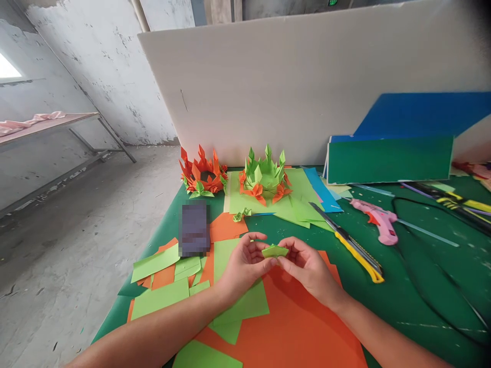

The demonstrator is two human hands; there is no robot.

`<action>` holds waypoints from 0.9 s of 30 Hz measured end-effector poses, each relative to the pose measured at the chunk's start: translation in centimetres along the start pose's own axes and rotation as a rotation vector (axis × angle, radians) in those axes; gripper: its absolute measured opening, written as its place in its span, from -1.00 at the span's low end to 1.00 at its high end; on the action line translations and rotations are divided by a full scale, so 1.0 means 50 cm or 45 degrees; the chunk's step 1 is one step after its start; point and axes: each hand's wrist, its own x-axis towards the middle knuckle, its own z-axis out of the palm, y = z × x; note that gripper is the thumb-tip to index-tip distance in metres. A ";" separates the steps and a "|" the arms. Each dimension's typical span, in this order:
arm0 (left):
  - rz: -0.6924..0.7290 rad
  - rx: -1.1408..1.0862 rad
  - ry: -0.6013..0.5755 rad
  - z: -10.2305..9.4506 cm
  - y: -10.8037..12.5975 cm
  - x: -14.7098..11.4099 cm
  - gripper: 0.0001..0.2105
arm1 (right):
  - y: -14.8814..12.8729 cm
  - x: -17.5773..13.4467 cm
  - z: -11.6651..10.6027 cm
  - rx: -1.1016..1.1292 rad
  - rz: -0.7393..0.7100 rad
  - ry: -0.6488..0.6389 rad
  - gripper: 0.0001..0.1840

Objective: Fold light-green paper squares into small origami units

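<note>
A small folded piece of green paper (274, 251) is held up between my two hands, just above a large orange paper sheet (307, 317). My left hand (247, 260) pinches its left end between thumb and fingers. The right end is pinched by my right hand (305, 263), with the thumb on the near side. Some fingertips are hidden behind the folded paper. Beyond the hands lie small green folded paper flowers (242, 214). Green paper sheets (249, 301) lie beneath and beside my left forearm.
An orange paper crown (202, 174) and a green paper crown (267, 176) stand at the back. A dark blurred block (194, 228) lies left among cut papers. On the right are a yellow utility knife (356, 250), blade out, and a pink glue gun (378, 220) with its cord.
</note>
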 end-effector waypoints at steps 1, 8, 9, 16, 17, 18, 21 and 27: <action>0.017 0.028 -0.020 0.001 0.000 -0.001 -0.54 | 0.001 0.001 0.000 0.022 0.003 0.005 -0.83; 0.619 1.300 0.300 -0.062 0.085 0.038 -0.76 | 0.008 0.008 -0.010 0.080 0.024 0.150 -0.73; 0.686 1.536 0.441 -0.085 0.105 0.050 -0.73 | 0.009 0.008 -0.011 0.079 0.015 0.168 -0.72; 0.428 2.121 0.787 -0.237 0.172 0.090 -0.53 | 0.013 0.012 -0.011 0.094 -0.015 0.176 -0.73; 0.383 2.114 0.765 -0.244 0.174 0.090 -0.53 | 0.014 0.012 -0.010 0.097 -0.017 0.176 -0.73; 0.359 2.086 0.763 -0.245 0.176 0.090 -0.53 | 0.014 0.012 -0.010 0.101 -0.017 0.178 -0.73; 0.442 1.945 0.773 -0.212 0.171 0.082 -0.58 | 0.017 0.011 -0.011 0.124 -0.014 0.202 -0.71; 0.297 0.763 -0.106 -0.059 0.088 0.032 -0.75 | 0.009 0.013 -0.009 0.211 0.030 0.173 -0.72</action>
